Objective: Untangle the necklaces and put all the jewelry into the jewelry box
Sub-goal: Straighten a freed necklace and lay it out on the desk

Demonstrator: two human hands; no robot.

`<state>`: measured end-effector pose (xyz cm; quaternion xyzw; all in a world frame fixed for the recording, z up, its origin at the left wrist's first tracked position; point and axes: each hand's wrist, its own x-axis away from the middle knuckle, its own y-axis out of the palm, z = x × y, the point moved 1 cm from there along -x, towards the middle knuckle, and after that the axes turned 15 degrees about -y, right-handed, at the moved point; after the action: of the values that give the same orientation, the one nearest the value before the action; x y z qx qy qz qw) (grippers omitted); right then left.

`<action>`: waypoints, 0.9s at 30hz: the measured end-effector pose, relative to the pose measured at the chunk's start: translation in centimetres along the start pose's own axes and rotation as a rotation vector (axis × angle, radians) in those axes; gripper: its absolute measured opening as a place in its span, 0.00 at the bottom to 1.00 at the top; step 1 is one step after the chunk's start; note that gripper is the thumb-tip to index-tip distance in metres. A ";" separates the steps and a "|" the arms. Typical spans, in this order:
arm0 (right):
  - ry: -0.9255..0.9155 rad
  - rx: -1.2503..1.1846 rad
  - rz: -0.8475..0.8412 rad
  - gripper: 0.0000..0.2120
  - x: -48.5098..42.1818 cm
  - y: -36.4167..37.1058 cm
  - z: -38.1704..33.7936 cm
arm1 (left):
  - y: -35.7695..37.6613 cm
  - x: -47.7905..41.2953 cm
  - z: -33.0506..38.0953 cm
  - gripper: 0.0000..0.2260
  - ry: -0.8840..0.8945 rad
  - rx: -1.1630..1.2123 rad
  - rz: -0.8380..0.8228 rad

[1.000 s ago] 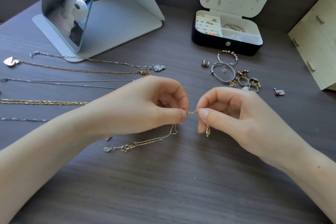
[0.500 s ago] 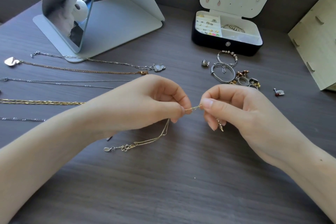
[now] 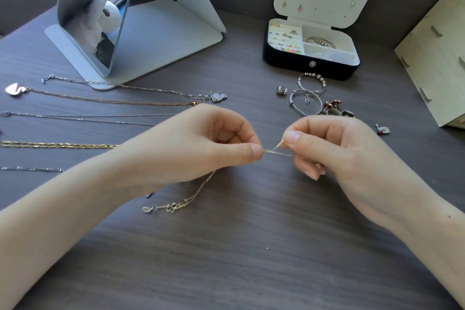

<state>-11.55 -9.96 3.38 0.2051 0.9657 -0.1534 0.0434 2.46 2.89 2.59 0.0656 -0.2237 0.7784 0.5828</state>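
My left hand (image 3: 201, 143) and my right hand (image 3: 332, 148) hover over the middle of the dark table, each pinching a thin gold necklace (image 3: 198, 189) between thumb and forefinger. A short stretch of chain runs taut between the fingertips. The rest hangs from my left hand down to the table, its clasp end lying there. The open black jewelry box (image 3: 312, 65) stands at the back, with rings and a bracelet in its white compartments. Several straightened necklaces (image 3: 113, 102) lie in rows at the left.
Loose bangles, rings and charms (image 3: 305, 103) lie in front of the box, a small red-stone earring (image 3: 382, 130) to their right. A white folding mirror (image 3: 110, 22) stands at the back left. A pale wooden box (image 3: 432, 55) fills the right edge.
My hands have drawn slightly apart, so more chain shows between the fingertips. The pendant that hung below my right hand is now hidden behind its fingers.
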 end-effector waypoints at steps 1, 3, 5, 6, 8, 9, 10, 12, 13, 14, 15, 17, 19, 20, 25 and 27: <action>0.003 -0.003 0.013 0.08 0.0 -0.3 -0.1 | 0.0 0.0 0.0 0.06 0.002 0.000 -0.001; 0.002 0.001 0.027 0.08 -0.1 -0.8 -0.3 | -0.1 0.0 0.0 0.05 0.009 -0.015 0.002; -0.011 -0.012 0.042 0.07 -0.2 -1.3 -0.8 | -0.2 0.0 -0.1 0.04 0.040 -0.053 0.016; -0.018 -0.022 0.055 0.07 -0.2 -1.5 -1.1 | -0.3 0.0 -0.1 0.04 0.068 -0.085 0.035; -0.025 -0.036 0.081 0.09 -0.2 -2.1 -1.8 | -0.3 0.0 -0.2 0.04 0.135 -0.157 0.090; -0.030 -0.039 0.092 0.09 -0.2 -2.4 -2.2 | -0.2 0.0 -0.3 0.03 0.165 -0.193 0.125; -0.037 -0.037 0.094 0.09 -0.1 -2.6 -2.6 | -0.2 0.0 -0.4 0.03 0.191 -0.228 0.164; -0.050 -0.005 0.078 0.10 0.0 -3.0 -3.4 | -0.1 -0.1 -0.5 0.03 0.226 -0.289 0.222; -0.060 0.015 0.071 0.11 0.1 -3.2 -4.0 | 0.0 0.0 -0.5 0.03 0.237 -0.304 0.238; -0.079 0.025 0.069 0.12 0.2 -3.4 -4.9 | 0.1 0.0 -0.4 0.03 0.244 -0.311 0.247; -0.105 0.024 0.072 0.11 0.4 -3.6 -5.8 | 0.1 0.1 -0.4 0.04 0.244 -0.310 0.255; -0.164 0.028 0.085 0.12 0.6 -3.9 -7.8 | 0.2 0.2 -0.3 0.04 0.231 -0.285 0.273; -0.231 0.041 0.092 0.14 0.8 -4.3 -9.7 | 0.4 0.3 -0.1 0.05 0.227 -0.195 0.269; -0.261 0.046 0.093 0.14 1.0 -4.4 -10.6 | 0.5 0.6 0.1 0.05 0.229 -0.138 0.260; -0.378 0.091 0.132 0.10 1.8 -5.0 -14.0 | 0.7 2.2 0.6 0.07 0.214 0.085 0.240; -0.407 0.071 0.184 0.08 2.1 -5.4 -14.9 | 0.3 3.0 0.8 0.08 0.224 0.136 0.265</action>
<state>-16.02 -9.11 18.74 0.2586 0.9082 -0.2208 0.2439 1.06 5.17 4.28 -0.0123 -0.1111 0.8642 0.4905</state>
